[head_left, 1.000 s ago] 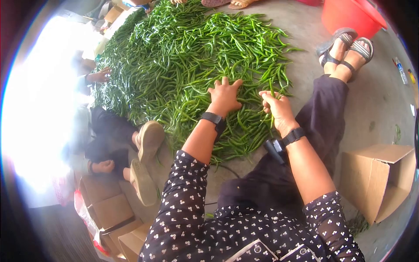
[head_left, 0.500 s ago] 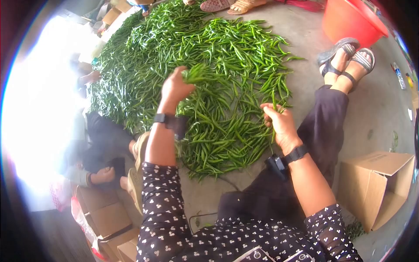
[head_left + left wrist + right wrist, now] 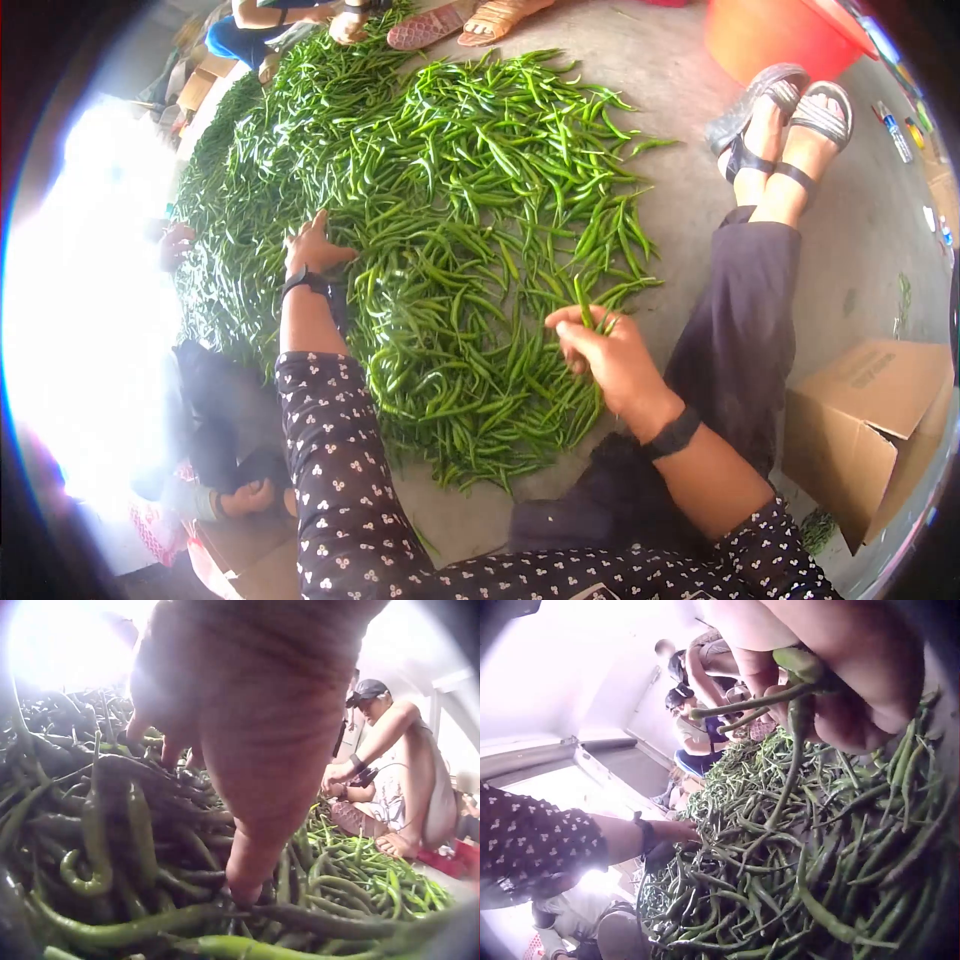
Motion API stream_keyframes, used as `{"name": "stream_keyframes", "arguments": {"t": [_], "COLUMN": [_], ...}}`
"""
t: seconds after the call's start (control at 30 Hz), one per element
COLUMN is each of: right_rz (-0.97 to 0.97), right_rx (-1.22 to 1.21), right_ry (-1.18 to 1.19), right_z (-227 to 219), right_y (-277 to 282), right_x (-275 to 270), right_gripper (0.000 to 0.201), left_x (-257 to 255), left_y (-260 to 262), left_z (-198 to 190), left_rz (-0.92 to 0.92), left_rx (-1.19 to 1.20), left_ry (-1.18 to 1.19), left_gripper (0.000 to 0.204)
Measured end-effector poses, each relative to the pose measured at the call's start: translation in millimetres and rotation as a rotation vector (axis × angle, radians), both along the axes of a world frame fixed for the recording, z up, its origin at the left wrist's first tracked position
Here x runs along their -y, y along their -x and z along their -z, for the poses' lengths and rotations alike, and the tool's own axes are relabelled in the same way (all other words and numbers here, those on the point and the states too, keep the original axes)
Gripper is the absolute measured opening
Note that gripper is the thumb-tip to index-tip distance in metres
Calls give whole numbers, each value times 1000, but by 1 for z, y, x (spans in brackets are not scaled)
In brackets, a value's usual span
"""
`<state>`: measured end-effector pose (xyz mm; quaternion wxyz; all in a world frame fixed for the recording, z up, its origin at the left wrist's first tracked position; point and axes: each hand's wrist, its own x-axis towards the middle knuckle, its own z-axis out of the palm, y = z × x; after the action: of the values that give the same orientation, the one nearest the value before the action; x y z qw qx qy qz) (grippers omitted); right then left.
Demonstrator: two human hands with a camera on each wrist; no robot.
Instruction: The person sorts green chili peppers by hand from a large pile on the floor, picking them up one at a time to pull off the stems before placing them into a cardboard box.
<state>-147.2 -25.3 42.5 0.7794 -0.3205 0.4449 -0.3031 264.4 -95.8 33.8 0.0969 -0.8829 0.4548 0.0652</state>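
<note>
A wide heap of green chillies (image 3: 450, 250) covers the floor. On its left part rests my left hand (image 3: 312, 246), fingers spread and thumb out to the side; in the left wrist view the fingertips of this hand (image 3: 255, 712) touch the chillies, with none seen gripped. My right hand (image 3: 615, 355) is held above the heap's near right edge, fingers curled round a few green chillies (image 3: 583, 298). In the right wrist view, stems and a chilli (image 3: 799, 720) stick out from between the fingers and thumb of that hand (image 3: 847, 660).
A red tub (image 3: 785, 40) stands at the back right, near sandalled feet (image 3: 790, 120). An open cardboard box (image 3: 850, 440) lies at the right. Other people sit around the heap, with one hand (image 3: 247, 497) at the lower left and sandals (image 3: 495, 20) at the back.
My left hand has moved left across the heap and lowered onto it; the chillies it held half a second ago are gone from it. My right hand still holds its chillies, lower in view.
</note>
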Motion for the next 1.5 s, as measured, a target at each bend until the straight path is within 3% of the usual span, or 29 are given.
{"name": "stream_keyframes", "arguments": {"t": [0.13, 0.2, 0.4, 0.63, 0.77, 0.9, 0.93, 1.0, 1.1, 1.13, 1.17, 1.2, 1.27, 1.33, 1.5], "right_rz": [-57, -64, -47, -1, 33, 145, 140, 124, 135, 130, 160, 189, 188, 194, 242], "right_rx": [46, 75, 80, 67, 6, -31, -30, -43, -125, -127, -139, -152, -166, -200, -194], "right_ry": [-44, -70, -72, -50, -40, -36, -32, -28, 14, 20, 25, 31, 45, 79, 62], "right_z": [-10, -11, -5, 2, 10, 24, 27, 29, 38, 40, 41, 43, 47, 49, 44], "right_y": [-3, -5, -11, -7, -4, 0, -1, -4, -4, -3, -1, 1, 4, 5, 14], "right_x": [2, 2, 3, 1, 3, 9, 10, 10, 9, 9, 9, 9, 10, 9, 6], "right_gripper": [10, 11, 10, 9, 8, 6, 7, 9, 10, 10, 10, 10, 10, 12, 11], "left_x": [20, 24, 15, 2, 14, 1, -5, -15, -23, -26, -33, -39, -54, -72, -122], "left_y": [8, -1, -21, -55, -54, -3, 25, 47, 85, 95, 107, 128, 155, 179, 244], "left_z": [-1, 15, 23, 76, 92, 57, 29, 16, -12, -14, -10, -25, -31, -30, -32], "left_rz": [-45, -27, 35, 165, 99, 145, 125, 181, 181, 218, 322, 290, 384, 578, 691], "left_rx": [105, 224, 128, 4, 8, -57, -86, -150, -268, -321, -273, -283, -295, -147, -147], "left_ry": [-255, -235, -154, -10, -45, 67, 44, 145, 88, 54, 168, 113, 233, 360, 421], "left_gripper": [104, 105, 98, 91, 93, 69, 69, 69, 68, 67, 65, 63, 59, 57, 52]}}
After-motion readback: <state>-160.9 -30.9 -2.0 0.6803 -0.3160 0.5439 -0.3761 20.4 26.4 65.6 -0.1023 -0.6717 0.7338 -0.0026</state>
